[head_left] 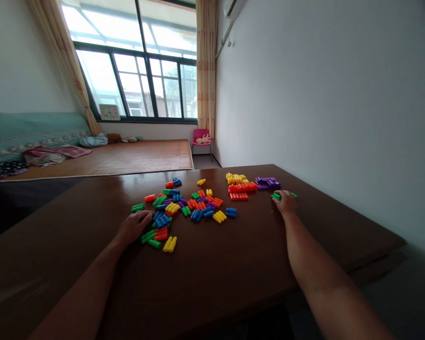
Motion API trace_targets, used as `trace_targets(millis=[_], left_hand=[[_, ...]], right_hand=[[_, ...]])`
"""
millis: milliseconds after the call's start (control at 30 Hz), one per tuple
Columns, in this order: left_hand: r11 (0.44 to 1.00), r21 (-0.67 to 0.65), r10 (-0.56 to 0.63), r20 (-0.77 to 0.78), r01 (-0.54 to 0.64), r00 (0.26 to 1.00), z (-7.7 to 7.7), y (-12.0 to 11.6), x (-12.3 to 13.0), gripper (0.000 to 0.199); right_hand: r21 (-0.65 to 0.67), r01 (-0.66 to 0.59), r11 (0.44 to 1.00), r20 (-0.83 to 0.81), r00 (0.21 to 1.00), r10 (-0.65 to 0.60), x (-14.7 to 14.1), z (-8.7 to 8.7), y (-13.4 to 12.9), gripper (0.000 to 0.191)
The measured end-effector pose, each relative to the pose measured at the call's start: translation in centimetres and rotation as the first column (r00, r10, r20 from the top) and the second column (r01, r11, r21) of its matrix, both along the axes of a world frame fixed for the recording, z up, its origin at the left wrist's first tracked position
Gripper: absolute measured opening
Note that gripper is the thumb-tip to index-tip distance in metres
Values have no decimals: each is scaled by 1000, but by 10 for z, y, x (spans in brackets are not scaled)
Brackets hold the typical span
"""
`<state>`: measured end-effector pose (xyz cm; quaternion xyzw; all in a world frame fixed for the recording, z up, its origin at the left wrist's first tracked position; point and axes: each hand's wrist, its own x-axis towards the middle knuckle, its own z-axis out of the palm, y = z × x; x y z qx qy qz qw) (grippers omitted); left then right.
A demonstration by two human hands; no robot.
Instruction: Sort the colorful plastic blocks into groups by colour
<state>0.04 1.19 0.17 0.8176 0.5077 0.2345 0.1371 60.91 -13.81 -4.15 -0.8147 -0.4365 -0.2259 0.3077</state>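
My right hand (286, 203) is out at the right side of the table, its fingers closed around green plastic building pieces (276, 196). More green shows past the far side of that hand. Close by lie a purple group (267, 182), a yellow group (236, 178) and orange-red rows (242, 187) of the same kind. My left hand (136, 224) rests at the left edge of a mixed pile, fingers stretched and lying low beside blue pieces (162, 219). Whether its fingertips touch them I cannot tell. A green piece (138, 207) lies just beyond it.
The dark brown table (212, 264) carries scattered yellow pieces (170, 244), blue pieces (231, 212) and several other colours. Behind it are a low bed platform (152, 153) and a pink chair (201, 135). A white wall (326, 104) runs along the right.
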Motion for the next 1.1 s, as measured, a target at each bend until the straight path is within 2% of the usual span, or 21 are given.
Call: trace_targets(millis=[100, 167, 233, 333, 433, 567, 633, 733, 867, 1000, 1100], left_hand=[[1000, 9, -5, 19, 5, 1000, -1, -1, 1, 51], [1000, 28, 6, 40, -7, 999, -2, -2, 3, 51], [998, 62, 6, 43, -8, 999, -3, -4, 5, 50], [992, 120, -31, -3, 31, 1000, -4, -7, 10, 45], [982, 164, -89, -18, 91, 996, -7, -11, 17, 38], [974, 172, -152, 9, 148, 988, -10, -14, 22, 32], [978, 167, -126, 21, 121, 992, -9, -14, 21, 32], [988, 154, -28, 44, 20, 999, -6, -14, 19, 35], [988, 141, 55, 60, -63, 997, -1, -16, 19, 37], [991, 123, 49, 34, -53, 998, 3, -21, 21, 38], [993, 106, 45, 17, -47, 999, 2, -21, 22, 35]], right_hand=[[85, 13, 996, 32, 999, -16, -3, 7, -1, 34], [161, -21, 987, 77, 997, 9, -10, 16, 3, 37], [191, -123, 974, 130, 987, 99, -25, 25, 9, 39], [124, -328, 937, 169, 937, 305, -67, 36, 20, 38], [4, -513, 858, 142, 850, 507, -123, 39, 30, 34], [-149, -715, 683, 58, 684, 727, -192, 39, 41, 28], [-182, -760, 624, 9, 633, 774, -218, 40, 47, 26], [-195, -791, 579, -42, 597, 801, -249, 45, 56, 24], [-259, -836, 483, -74, 516, 853, -278, 52, 63, 25], [-330, -867, 374, -126, 434, 892, -284, 54, 64, 33], [-314, -880, 356, -127, 411, 903, -282, 52, 60, 33]])
